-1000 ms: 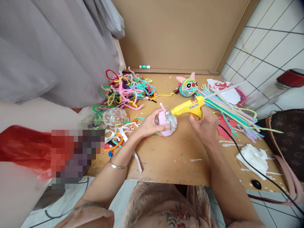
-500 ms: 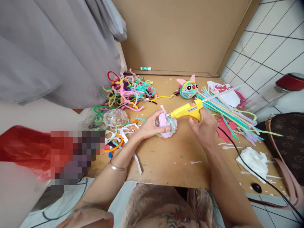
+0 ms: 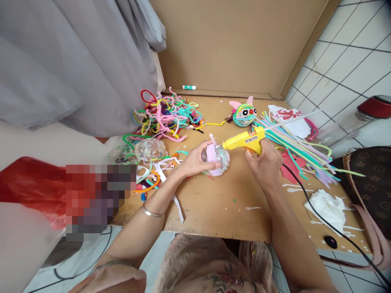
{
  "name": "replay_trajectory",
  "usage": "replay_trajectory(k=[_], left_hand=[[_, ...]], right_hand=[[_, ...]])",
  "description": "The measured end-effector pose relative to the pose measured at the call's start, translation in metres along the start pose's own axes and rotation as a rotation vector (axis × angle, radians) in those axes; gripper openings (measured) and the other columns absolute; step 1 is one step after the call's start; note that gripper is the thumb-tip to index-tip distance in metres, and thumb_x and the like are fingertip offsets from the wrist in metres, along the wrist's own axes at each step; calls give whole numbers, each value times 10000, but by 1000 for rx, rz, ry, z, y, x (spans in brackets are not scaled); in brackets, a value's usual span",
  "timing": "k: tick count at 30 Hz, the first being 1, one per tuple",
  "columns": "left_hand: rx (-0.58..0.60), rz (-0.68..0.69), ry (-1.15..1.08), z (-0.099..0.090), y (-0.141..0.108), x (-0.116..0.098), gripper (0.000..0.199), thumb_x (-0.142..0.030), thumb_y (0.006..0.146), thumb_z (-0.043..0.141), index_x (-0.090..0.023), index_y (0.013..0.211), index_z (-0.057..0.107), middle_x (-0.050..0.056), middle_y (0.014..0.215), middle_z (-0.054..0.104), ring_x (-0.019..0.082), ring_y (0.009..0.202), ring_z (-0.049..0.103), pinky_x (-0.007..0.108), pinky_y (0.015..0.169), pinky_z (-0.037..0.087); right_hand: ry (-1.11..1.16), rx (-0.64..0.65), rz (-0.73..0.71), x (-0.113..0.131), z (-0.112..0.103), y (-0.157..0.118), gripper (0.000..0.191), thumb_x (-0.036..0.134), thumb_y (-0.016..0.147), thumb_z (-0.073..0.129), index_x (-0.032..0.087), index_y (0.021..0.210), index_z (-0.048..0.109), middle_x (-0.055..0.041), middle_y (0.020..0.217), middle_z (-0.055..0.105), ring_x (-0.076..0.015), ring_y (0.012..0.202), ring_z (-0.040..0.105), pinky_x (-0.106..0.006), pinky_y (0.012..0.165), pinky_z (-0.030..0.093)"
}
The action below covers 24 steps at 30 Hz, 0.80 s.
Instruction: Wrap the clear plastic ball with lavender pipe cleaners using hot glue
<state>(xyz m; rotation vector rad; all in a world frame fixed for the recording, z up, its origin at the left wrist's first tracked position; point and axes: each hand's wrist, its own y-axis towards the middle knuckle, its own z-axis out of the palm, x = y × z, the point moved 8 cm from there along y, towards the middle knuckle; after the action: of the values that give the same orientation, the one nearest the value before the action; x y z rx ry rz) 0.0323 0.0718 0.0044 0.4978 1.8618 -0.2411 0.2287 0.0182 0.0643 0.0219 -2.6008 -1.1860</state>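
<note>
My left hand (image 3: 201, 158) is closed around a clear plastic ball (image 3: 224, 159) just above the table. Rows of lilac pipe cleaner (image 3: 211, 156) wrap part of the ball, with one end sticking up at its top. In my right hand (image 3: 265, 160) is a yellow hot glue gun (image 3: 244, 139), with a finger at its trigger. The nozzle points left and meets the ball beside the lilac rows. A long glue stick (image 3: 293, 119) juts from the back of the gun. Behind stands a finished-looking ball (image 3: 244, 114) wrapped in coloured pipe cleaners, with eyes and pink ears.
A tangle of pipe cleaners (image 3: 165, 114) lies back left, near another clear ball (image 3: 150, 149). Straight pipe cleaners (image 3: 302, 146) fan out at right. A black cord (image 3: 314, 207) runs past a crumpled tissue (image 3: 326, 209) toward a brown bag (image 3: 369, 183). A glue stick tube (image 3: 189, 87) lies at the back.
The glue gun's nozzle has shifted slightly along the ball and the gun sits a touch lower relative to it. The whole view has moved a little; both holds are unchanged.
</note>
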Motion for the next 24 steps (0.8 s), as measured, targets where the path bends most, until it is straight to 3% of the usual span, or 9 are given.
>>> replay_trajectory(k=[24], left_hand=[[3,1,-2,0,-1,-5,756,-404,614,767,-131,1270,510,100,1194,603,231,1023,580,348,936,458]], right_hand=[[25,25,19,-1,1,2,123,310,716,536,233,715,440,6,636,478,-169,593,415,-281,546,231]])
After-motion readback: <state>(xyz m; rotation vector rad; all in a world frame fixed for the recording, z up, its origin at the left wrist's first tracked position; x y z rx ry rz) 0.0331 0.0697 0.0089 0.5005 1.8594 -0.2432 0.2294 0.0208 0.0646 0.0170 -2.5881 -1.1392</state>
